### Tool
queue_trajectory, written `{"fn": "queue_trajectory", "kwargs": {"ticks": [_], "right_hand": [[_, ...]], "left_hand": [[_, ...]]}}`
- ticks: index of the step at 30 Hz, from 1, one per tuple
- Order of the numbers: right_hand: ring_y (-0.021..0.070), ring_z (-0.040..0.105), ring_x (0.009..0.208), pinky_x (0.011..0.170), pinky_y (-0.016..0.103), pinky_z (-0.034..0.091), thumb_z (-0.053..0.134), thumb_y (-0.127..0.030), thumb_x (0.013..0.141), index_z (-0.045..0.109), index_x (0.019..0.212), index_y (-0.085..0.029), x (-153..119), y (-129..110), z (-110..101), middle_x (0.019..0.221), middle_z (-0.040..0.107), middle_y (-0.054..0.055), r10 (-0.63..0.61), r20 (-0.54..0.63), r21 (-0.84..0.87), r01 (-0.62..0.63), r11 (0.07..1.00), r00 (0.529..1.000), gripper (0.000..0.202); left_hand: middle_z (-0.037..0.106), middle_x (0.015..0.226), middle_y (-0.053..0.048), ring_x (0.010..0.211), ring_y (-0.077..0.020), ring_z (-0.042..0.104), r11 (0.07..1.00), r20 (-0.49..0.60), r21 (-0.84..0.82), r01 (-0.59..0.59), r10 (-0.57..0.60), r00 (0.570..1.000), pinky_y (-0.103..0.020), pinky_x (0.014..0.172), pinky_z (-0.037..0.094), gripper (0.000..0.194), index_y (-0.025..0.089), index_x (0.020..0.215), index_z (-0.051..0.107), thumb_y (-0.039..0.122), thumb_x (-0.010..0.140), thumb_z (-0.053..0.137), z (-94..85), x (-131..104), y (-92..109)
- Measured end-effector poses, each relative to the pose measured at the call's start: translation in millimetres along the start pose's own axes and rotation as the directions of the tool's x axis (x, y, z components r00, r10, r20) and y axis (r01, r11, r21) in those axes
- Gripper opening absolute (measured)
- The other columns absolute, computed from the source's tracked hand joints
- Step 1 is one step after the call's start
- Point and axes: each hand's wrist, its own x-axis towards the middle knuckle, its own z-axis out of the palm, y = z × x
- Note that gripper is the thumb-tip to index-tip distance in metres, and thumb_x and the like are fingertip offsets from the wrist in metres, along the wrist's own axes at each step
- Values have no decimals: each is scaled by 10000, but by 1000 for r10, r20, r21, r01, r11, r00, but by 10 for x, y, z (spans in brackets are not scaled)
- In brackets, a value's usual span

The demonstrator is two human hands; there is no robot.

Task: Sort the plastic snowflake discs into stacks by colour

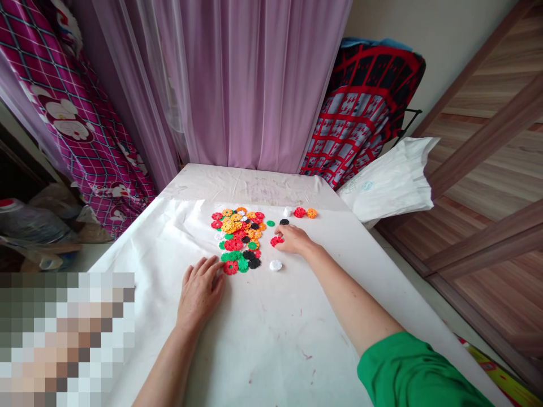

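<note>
Right hand (296,239): right of the pile (232,227), reaching in from the near right, fingers pointing left and away; they are bent, close together at the red disc (277,241); cannot tell whether they grip it or only touch it.
Red disc: at the right fingertips, between the pile and the right hand, partly covered; round and notched, so no long axis; its tilt cannot be told.
Left hand (202,287): palm down on the surface (263,339), just beside the pile's near left edge; fingers extended, slightly apart, pointing away and to the right, holding nothing that shows.
Pile: left of the red disc; red, orange, green, black and white discs overlapping, most lying flat; as a whole it is longer from near to far than across.
White disc (275,265): flat, nearer the person than the red disc, apart from the pile.
Green disc (270,224): alone, just right of the pile.
Black disc (284,222): just beyond the right fingers.
Far row: pale disc (287,211), scarlet disc (300,212) and orange disc (311,213), running left to right.
Behind: curtain (254,85); white bag (390,181) at the surface's right edge.
</note>
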Motion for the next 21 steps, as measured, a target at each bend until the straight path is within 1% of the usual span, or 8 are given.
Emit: {"fn": "queue_trajectory", "kwargs": {"ticks": [4,8,10,13,15,17,19,21], "right_hand": [[218,596,1127,921,288,435,657,-271,782,622,1193,-222,-9,-7,16,1146,700,50,7,15,-2,-7,1000,1000,416],[219,593,1146,942,289,432,673,-289,791,624,1206,-216,-2,-10,-43,1186,690,58,-5,19,3,5,1000,1000,425],[211,605,1137,931,281,438,667,-293,808,641,1183,-220,26,-48,-83,1213,683,57,-13,14,8,13,1000,1000,384],[190,633,1094,885,261,448,641,-265,826,677,1107,-242,87,-182,-109,1180,702,28,-26,24,15,25,1000,999,284],[183,645,1062,857,253,451,654,-273,813,682,1081,-260,121,-301,-88,1143,715,6,-55,43,17,54,998,998,270],[191,644,1057,845,255,452,698,-322,781,666,1119,-269,137,-417,-44,1140,713,6,-104,56,8,104,995,993,344],[212,637,1063,833,265,453,731,-389,748,642,1171,-263,136,-514,3,1148,704,30,-138,58,-16,139,990,989,451],[228,638,1044,806,274,452,725,-437,744,640,1162,-248,127,-590,38,1122,704,50,-135,61,-44,138,989,989,466]], "left_hand": [[589,1420,-41,1379,-283,455,1000,-1,7,5,-5,1000,-542,1141,314,382,285,1232,643,352,942,404,-5,-3,2],[591,1417,-46,1369,-286,466,1000,-4,4,-2,2,1000,-544,1137,320,380,280,1232,645,356,939,415,-3,-2,2],[593,1415,-50,1368,-288,467,1000,-4,4,-1,1,1000,-546,1134,323,381,278,1235,644,356,938,418,-3,1,4],[592,1417,-47,1375,-290,460,1000,6,10,8,-8,1000,-551,1134,323,384,276,1240,642,350,939,416,-9,5,12],[589,1421,-43,1378,-289,456,1000,12,13,12,-12,1000,-549,1136,320,381,275,1239,642,347,938,419,-16,6,19],[588,1421,-39,1376,-287,459,1000,13,13,12,-12,1000,-547,1138,320,377,277,1236,643,342,937,424,-21,6,26],[593,1416,-37,1374,-288,462,1000,11,13,9,-9,1000,-548,1139,319,374,278,1234,644,337,937,424,-24,4,33],[597,1411,-37,1371,-291,464,1000,12,10,11,-11,1000,-552,1138,320,373,278,1231,645,336,937,424,-23,3,37]]}}
